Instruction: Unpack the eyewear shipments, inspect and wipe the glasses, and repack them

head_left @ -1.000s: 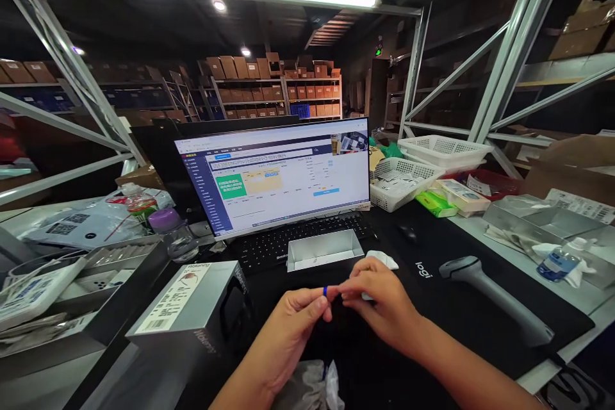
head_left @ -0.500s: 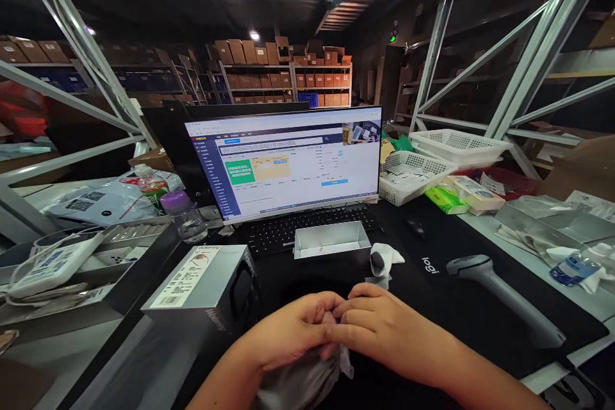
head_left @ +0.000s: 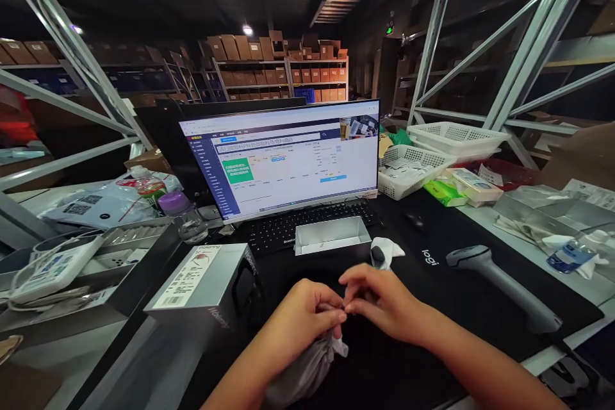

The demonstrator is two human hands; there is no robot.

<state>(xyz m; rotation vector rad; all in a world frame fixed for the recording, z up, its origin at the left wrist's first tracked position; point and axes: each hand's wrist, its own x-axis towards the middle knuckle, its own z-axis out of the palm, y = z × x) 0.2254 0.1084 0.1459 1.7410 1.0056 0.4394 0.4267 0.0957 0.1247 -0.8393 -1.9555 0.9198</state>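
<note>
In front of me, my left hand (head_left: 307, 311) is closed, with gathered grey cloth that looks like a bag (head_left: 302, 375) bunched beneath its fingers. A white end of the material sticks out below the fingertips. My right hand (head_left: 384, 301) meets the left one fingertip to fingertip, thumb and forefinger pinched; whatever lies between them is too small to make out. Just beyond the hands is an open grey box tray (head_left: 332, 243). A crumpled white wrapping (head_left: 388, 251) lies at its right. Left of the hands stands a grey printed box (head_left: 206, 282).
A monitor (head_left: 288, 166) and keyboard (head_left: 269, 230) stand at the back. A barcode scanner (head_left: 500, 285) and mouse (head_left: 414, 221) lie on the black mat at right. White baskets (head_left: 413, 173) stand behind. At left are a purple-capped bottle (head_left: 189, 221) and an open box of parts (head_left: 129, 275).
My right hand has drawn back slightly to the right and its fingers have lifted off the left hand, leaving only the fingertips together. The view has shifted a little.
</note>
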